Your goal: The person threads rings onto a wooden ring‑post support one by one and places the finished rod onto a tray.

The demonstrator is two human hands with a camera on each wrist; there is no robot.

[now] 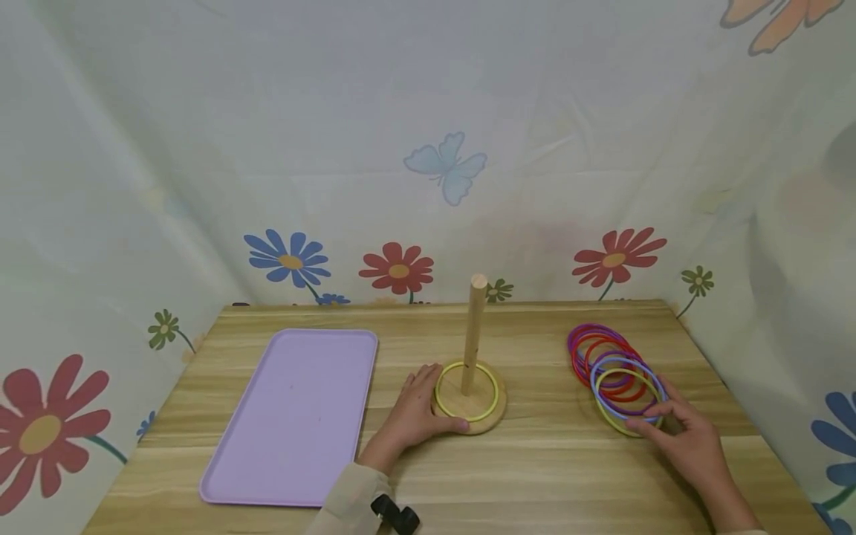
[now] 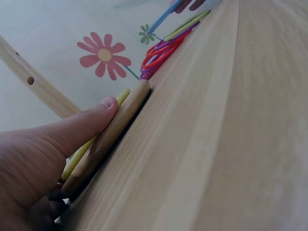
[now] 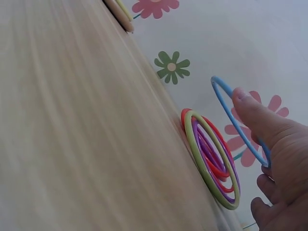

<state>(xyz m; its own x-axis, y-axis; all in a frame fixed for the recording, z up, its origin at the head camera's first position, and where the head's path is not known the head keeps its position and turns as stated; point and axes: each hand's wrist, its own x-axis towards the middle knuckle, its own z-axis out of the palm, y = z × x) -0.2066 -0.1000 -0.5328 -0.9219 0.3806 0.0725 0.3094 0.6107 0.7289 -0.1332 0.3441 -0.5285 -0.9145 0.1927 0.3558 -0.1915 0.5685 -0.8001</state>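
Observation:
My left hand grips the round base of a wooden peg stand, its thumb on the near rim and its fingers round the left side. A yellow ring lies on that base around the upright peg. At the right, my right hand pinches a blue ring between thumb and fingers. The right wrist view shows this ring raised off the table, apart from the pile. Below it, a yellow-green ring lies on top of overlapping red rings and purple rings.
A flat lilac tray lies on the left of the wooden table. Behind the table's back edge hangs a pale cloth printed with flowers and butterflies. A black clip-like piece sits at my left sleeve.

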